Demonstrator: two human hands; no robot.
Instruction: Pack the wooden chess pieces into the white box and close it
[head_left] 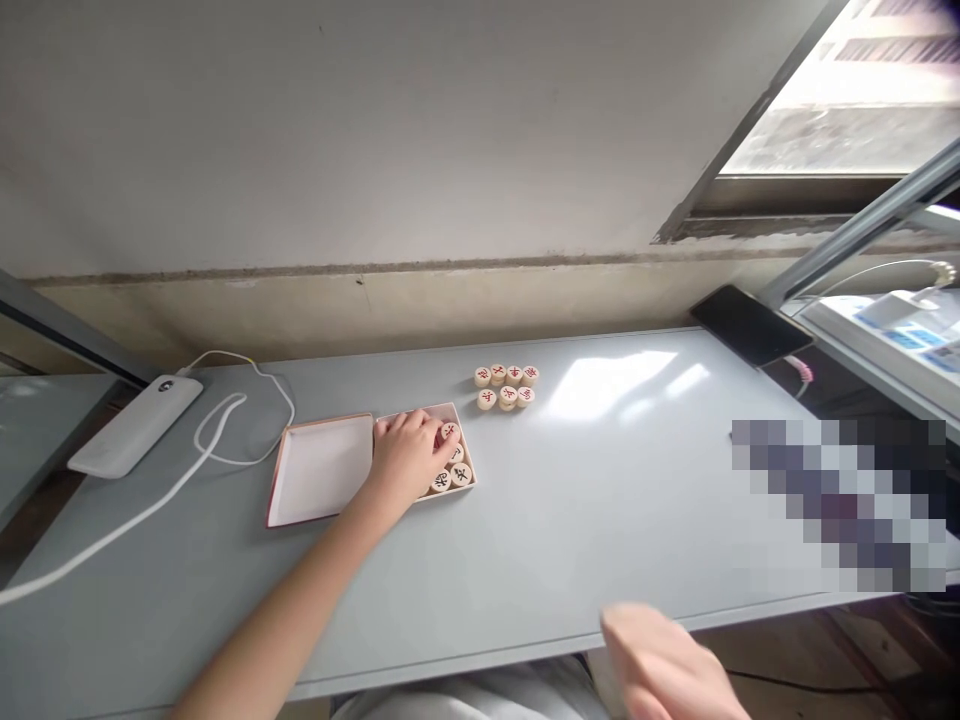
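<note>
My left hand [411,452] reaches into a small open box [474,470] of Chinese chess pieces, its fingers bent down among them. Between its thumb and index finger is a round wooden piece [449,431] with a red character. Other pieces with black characters, such as this one [460,474], lie in the box's right and near part; the hand covers the rest. My right hand [667,665] is at the table's front edge, blurred, its fingers curled out of sight and away from any piece. Beyond the box stand two short rows of red-marked pieces [508,395], some of them stacked.
The box's lid [321,470] lies open on the left. A white power bank [136,425] with a white cable [172,497] sits farther left. A dark phone [752,325] rests at the back right, near a metal frame. A pixelated patch covers the right table end.
</note>
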